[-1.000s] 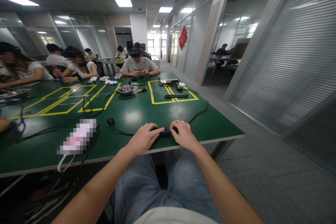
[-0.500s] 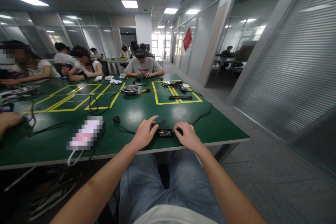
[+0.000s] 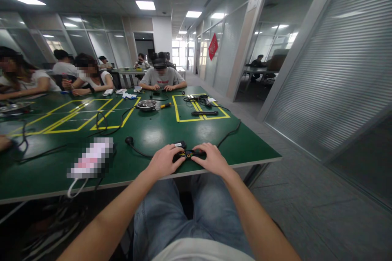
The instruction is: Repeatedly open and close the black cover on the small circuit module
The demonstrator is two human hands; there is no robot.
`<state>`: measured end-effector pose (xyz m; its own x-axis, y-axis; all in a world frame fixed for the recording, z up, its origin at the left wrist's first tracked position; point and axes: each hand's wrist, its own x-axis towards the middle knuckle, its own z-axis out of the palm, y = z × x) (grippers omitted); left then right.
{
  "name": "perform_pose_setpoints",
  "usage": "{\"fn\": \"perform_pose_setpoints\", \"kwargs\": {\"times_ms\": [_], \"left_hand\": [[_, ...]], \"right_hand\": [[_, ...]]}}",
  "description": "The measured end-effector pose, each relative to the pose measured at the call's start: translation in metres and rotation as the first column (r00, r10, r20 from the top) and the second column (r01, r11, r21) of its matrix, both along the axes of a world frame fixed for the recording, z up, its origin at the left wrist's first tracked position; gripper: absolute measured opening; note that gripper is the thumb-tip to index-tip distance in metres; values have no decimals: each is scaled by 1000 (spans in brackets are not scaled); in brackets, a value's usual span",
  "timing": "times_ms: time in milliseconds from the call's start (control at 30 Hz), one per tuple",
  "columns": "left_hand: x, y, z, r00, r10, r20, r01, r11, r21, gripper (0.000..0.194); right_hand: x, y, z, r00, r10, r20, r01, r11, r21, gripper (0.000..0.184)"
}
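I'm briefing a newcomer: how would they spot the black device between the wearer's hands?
On the green table, find the left hand and right hand at the near edge. The black device is held between them. Unlike the black piece just beyond the left hand, which has a white label, it shows small orange and yellow details.

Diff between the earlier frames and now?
The cover came off the black device, exposing coloured parts inside; it now sits just beyond the left hand, which seems to have let go of it and taken the device's left end. The right hand has moved in onto the right end. Plug and metal bowl unchanged.
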<state>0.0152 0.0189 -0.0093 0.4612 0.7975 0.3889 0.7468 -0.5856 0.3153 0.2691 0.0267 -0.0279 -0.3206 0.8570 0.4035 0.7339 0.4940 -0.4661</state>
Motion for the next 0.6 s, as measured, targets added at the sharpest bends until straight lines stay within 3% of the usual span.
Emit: {"fn": "perform_pose_setpoints", "kwargs": {"times_ms": [267,433,600], "left_hand": [[-3,1,4,999,-9,50,11,999,-33,35],[-7,2,4,994,35,101,-31,999,-37,17],[-6,2,6,993,80,88,-78,997,-24,13]], "right_hand": [[1,1,-2,997,5,-79,-5,1000,-1,23],[4,5,-3,989,16,-145,-14,1000,12,9],[4,7,-2,985,18,-173,-15,1000,21,18]]}}
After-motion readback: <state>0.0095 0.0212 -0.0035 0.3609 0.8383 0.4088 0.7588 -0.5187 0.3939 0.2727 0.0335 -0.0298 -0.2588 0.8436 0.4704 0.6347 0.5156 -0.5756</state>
